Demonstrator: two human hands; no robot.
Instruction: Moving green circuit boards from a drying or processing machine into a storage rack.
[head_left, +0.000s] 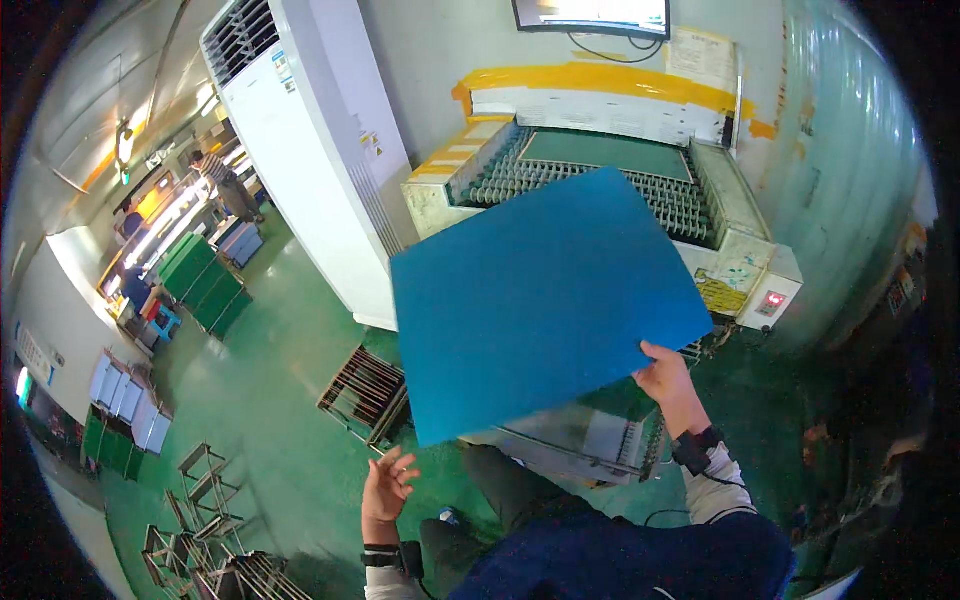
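A large flat blue panel (pixel 540 300) is held up in front of me, tilted, its lower right edge pinched by my right hand (pixel 668 384). The thumb lies on the panel's face; the other fingers are mostly behind it. Below the panel's lower left corner is my left hand (pixel 388 485), apart from it, fingers spread and nothing in them. Behind the panel stands a roller conveyor machine (pixel 735 205) with rows of small rollers. On those rollers, at the far end, lies a dark green panel (pixel 605 153).
A slotted rack (pixel 365 395) stands on the green floor by the tall white cabinet unit (pixel 300 150). Metal frames (pixel 205 490) are at the lower left. A clear plastic curtain (pixel 850 180) hangs at right. Far left, a person (pixel 222 180) stands near green crates (pixel 205 280).
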